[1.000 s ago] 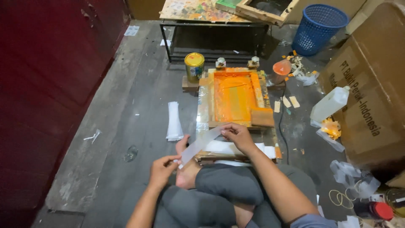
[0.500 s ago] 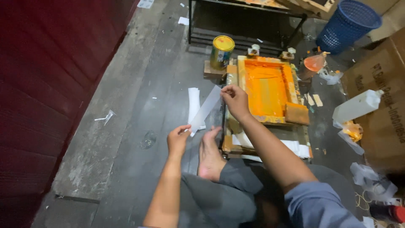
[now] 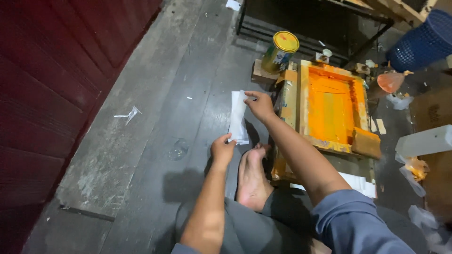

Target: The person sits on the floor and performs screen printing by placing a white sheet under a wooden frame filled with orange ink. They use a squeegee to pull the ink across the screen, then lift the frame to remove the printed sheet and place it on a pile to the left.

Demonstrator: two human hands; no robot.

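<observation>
White strip (image 3: 238, 117) — pinched between left hand (image 3: 222, 149), right hand (image 3: 260, 106).

A small screen-printing workshop, worked from the floor: a wooden printing frame (image 3: 329, 106) thick with orange ink lies on worn grey floorboards (image 3: 141, 141), a yellow-lidded paint tin (image 3: 279, 51) just beyond it, a blue mesh bin (image 3: 423, 40) far right.
</observation>
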